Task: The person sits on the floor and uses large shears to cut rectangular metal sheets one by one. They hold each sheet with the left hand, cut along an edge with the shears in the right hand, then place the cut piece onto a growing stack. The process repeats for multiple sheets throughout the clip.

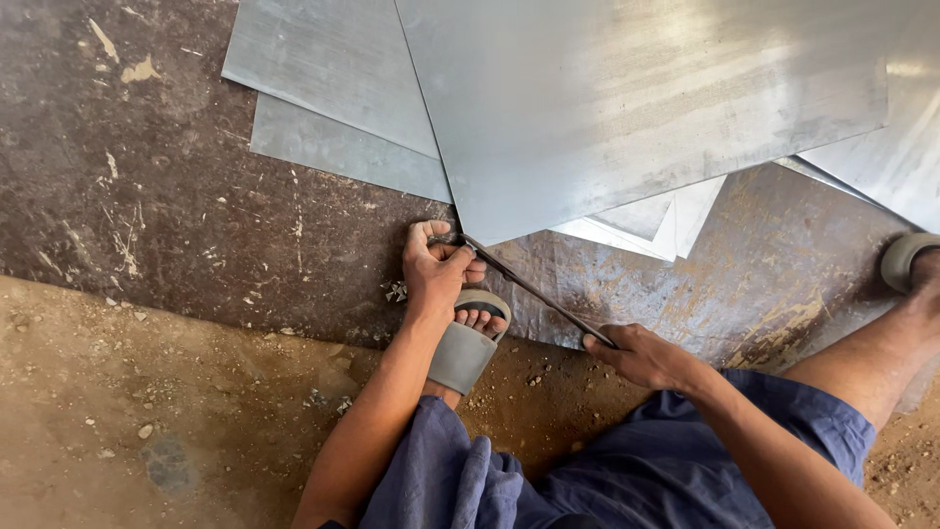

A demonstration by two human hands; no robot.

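My left hand (434, 266) grips the upper end of a thin dark metal strip (534, 290) close to the corner of a large grey metal sheet (627, 108). The strip runs down and to the right to my right hand (638, 355), which is closed on its lower end. My foot in a grey sandal (468, 348) sits just below the left hand, under the strip. Both hands hover over a dark, worn floor plate (176, 196).
More grey metal sheets (333, 69) lie stacked under the big one, with pale ones (656, 220) poking out below. A second sandalled foot (906, 257) rests at the right edge. Sandy ground (147, 411) with small stones borders the dark plate. Blue cloth (627, 470) covers my legs.
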